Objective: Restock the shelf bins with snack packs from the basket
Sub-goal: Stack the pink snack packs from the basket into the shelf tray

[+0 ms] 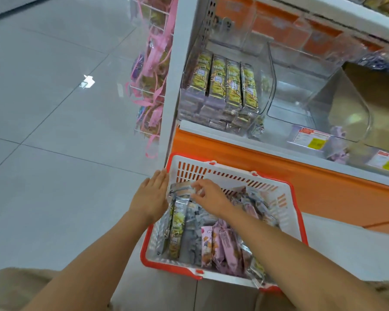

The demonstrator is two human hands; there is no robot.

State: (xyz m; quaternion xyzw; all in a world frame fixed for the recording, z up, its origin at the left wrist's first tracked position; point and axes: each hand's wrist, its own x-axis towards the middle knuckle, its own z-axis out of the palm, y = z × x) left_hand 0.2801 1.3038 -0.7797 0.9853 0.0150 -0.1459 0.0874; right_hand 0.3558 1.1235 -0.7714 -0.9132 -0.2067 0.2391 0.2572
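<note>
- White slotted plastic basket with a red rim (225, 176) on the grey tiled floor (54, 142), close against the orange-fronted white shelf (222, 133).
- Left hand (152, 196) released, fingers straight and together, flat against the basket's left rim near its far corner.
- Right hand (209, 194) inside the basket, fingers curled, pinching the far end of a silver snack pack (180, 191) by the left wall; lie of that pack hard to tell beneath the fingers.
- Green-and-silver snack packs (176, 230) on edge just beside it, long axes along the left wall, far ends pointing toward the shelf.
- Pink snack packs (221, 243) heaped in the basket's near right part, pointing various ways.
- On the shelf, clear plastic bin (269, 70) with yellow-green snack packs (225, 84) four across, side by side, long axes front to back.
- Second clear plastic bin (312, 104) just beside it, to the right.
</note>
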